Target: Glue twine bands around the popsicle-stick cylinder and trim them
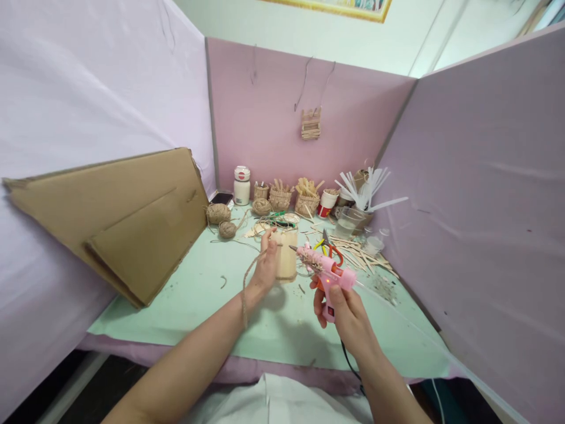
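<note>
My left hand (265, 265) is closed around a small container built of wooden sticks (286, 256), held upright above the green table top (198, 294). A strand of jute twine (245, 285) runs from that hand down across my wrist. My right hand (339, 306) grips the handle of a pink hot glue gun (326, 272). The gun's nozzle points left at the container's side, almost touching it. A black cord (348, 359) trails from the gun toward me.
Folded cardboard sheets (128, 218) lean at the left. Twine balls (219, 214), stick baskets (291, 200), a white jar (241, 185), cups with white strips (362, 197), orange scissors (333, 250) and loose sticks (362, 256) crowd the back and right. Pink panels wall the booth.
</note>
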`<action>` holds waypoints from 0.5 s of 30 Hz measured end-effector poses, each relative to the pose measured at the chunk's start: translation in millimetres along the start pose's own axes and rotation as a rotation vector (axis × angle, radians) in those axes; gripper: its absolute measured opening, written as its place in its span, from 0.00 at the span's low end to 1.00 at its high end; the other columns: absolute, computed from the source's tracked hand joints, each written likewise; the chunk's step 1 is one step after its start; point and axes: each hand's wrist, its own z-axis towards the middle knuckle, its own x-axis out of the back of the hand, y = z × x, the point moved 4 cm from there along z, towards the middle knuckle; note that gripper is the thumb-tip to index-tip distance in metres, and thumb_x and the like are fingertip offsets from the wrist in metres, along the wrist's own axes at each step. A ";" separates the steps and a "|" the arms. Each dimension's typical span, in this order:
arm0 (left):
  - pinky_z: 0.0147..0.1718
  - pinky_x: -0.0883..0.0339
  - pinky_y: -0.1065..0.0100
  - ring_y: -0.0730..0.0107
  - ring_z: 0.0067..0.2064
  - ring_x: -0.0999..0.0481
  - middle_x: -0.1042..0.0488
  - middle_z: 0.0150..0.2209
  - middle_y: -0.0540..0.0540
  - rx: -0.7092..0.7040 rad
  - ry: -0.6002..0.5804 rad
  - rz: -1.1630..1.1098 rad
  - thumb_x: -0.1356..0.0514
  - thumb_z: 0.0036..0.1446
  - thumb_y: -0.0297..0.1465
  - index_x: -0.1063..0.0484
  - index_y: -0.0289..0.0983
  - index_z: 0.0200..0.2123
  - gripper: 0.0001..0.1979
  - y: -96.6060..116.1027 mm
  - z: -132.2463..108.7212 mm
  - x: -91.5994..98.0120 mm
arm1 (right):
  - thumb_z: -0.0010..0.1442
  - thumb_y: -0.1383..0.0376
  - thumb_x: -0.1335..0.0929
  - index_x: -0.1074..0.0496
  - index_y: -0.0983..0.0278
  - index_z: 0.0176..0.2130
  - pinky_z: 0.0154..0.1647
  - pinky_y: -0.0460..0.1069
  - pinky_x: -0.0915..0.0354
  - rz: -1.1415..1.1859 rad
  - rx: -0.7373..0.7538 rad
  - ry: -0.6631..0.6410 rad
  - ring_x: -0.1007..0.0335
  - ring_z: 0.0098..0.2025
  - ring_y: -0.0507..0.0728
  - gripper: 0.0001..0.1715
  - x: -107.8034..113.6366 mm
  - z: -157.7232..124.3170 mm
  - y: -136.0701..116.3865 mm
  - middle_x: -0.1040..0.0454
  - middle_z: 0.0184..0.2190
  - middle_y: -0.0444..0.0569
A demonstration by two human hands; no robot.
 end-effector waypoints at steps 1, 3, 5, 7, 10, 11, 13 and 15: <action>0.33 0.28 0.64 0.61 0.38 0.22 0.24 0.44 0.41 -0.040 -0.003 0.050 0.49 0.53 0.58 0.45 0.44 0.61 0.39 1.3 -1.3 0.2 | 0.60 0.41 0.41 0.33 0.67 0.39 0.17 0.45 0.44 -0.015 0.000 0.014 0.40 0.16 0.48 0.32 0.2 0.1 0.4 0.33 0.21 0.43; 0.34 0.28 0.64 0.62 0.38 0.23 0.24 0.45 0.41 -0.103 -0.011 0.127 0.51 0.54 0.58 0.46 0.44 0.61 0.37 3.9 -3.9 0.0 | 0.59 0.40 0.41 0.33 0.67 0.39 0.17 0.45 0.44 -0.037 0.002 0.030 0.39 0.16 0.48 0.33 0.6 0.0 1.3 0.33 0.21 0.43; 0.35 0.28 0.64 0.63 0.38 0.23 0.25 0.46 0.42 -0.123 -0.024 0.163 0.53 0.56 0.57 0.47 0.44 0.62 0.36 5.6 -6.3 -0.9 | 0.59 0.40 0.41 0.33 0.67 0.38 0.17 0.45 0.44 -0.054 0.003 0.034 0.40 0.16 0.48 0.33 0.6 -0.4 2.3 0.33 0.21 0.43; 0.35 0.29 0.64 0.64 0.38 0.23 0.25 0.46 0.43 -0.138 -0.039 0.189 0.54 0.57 0.56 0.49 0.45 0.62 0.35 7.3 -8.4 -2.1 | 0.59 0.40 0.42 0.33 0.68 0.38 0.17 0.45 0.43 -0.069 0.001 0.030 0.40 0.16 0.48 0.34 0.6 -1.1 3.2 0.33 0.21 0.43; 0.35 0.29 0.65 0.64 0.38 0.24 0.25 0.46 0.44 -0.172 -0.042 0.213 0.54 0.58 0.55 0.49 0.46 0.63 0.34 9.9 -10.6 -2.6 | 0.60 0.40 0.43 0.33 0.68 0.38 0.18 0.45 0.42 -0.089 0.005 0.029 0.40 0.17 0.48 0.34 0.9 -1.9 3.7 0.34 0.21 0.43; 0.36 0.29 0.65 0.65 0.39 0.24 0.26 0.46 0.44 -0.180 -0.041 0.218 0.54 0.58 0.55 0.49 0.46 0.63 0.34 10.2 -10.9 -2.6 | 0.60 0.40 0.43 0.33 0.68 0.38 0.18 0.46 0.42 -0.092 0.007 0.032 0.40 0.17 0.48 0.34 1.1 -2.1 3.7 0.34 0.20 0.43; 0.36 0.29 0.64 0.64 0.39 0.24 0.26 0.48 0.43 -0.183 -0.043 0.229 0.55 0.58 0.55 0.50 0.45 0.63 0.34 9.9 -11.0 -2.3 | 0.60 0.40 0.43 0.34 0.68 0.38 0.18 0.45 0.42 -0.092 0.009 0.039 0.41 0.16 0.48 0.34 1.3 -2.2 3.9 0.34 0.20 0.43; 0.36 0.29 0.64 0.64 0.40 0.24 0.27 0.49 0.43 -0.186 -0.043 0.247 0.55 0.58 0.56 0.50 0.45 0.63 0.34 9.1 -10.6 -2.0 | 0.60 0.40 0.43 0.34 0.68 0.38 0.18 0.45 0.42 -0.087 0.008 0.040 0.41 0.16 0.48 0.34 1.2 -2.3 4.0 0.35 0.19 0.42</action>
